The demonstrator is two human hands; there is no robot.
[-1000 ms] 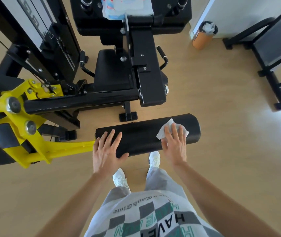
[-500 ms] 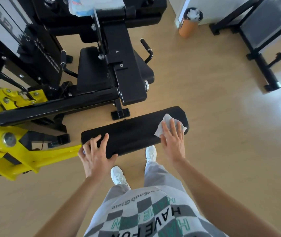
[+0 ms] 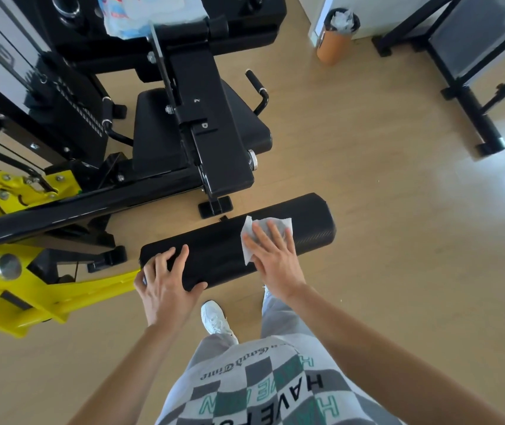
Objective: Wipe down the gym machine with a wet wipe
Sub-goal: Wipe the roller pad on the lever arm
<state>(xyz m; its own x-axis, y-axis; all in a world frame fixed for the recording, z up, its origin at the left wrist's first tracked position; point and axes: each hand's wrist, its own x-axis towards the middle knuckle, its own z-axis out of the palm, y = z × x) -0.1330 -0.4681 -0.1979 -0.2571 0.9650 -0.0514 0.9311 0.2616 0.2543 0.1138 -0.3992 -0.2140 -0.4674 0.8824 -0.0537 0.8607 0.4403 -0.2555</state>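
A black padded roller (image 3: 309, 228) of the gym machine lies across the view in front of me, fixed to a yellow lever arm (image 3: 45, 289). My right hand (image 3: 272, 256) presses a white wet wipe (image 3: 271, 227) flat onto the roller's right half, fingers straight. My left hand (image 3: 165, 283) grips the roller's left end, fingers curled over the top and thumb under the near side. The machine's black seat (image 3: 153, 130) and frame (image 3: 214, 139) stand beyond the roller.
A pack of wipes (image 3: 150, 13) lies on the machine's upper pad. An orange bin (image 3: 335, 38) with crumpled wipes stands by the wall at the back. Another black machine frame (image 3: 472, 111) stands at the right. Wooden floor (image 3: 383, 240) spreads to the right.
My right hand has slid the wipe leftward along the roller, away from its right end. My left hand went from lying flat on the roller to gripping its left end.
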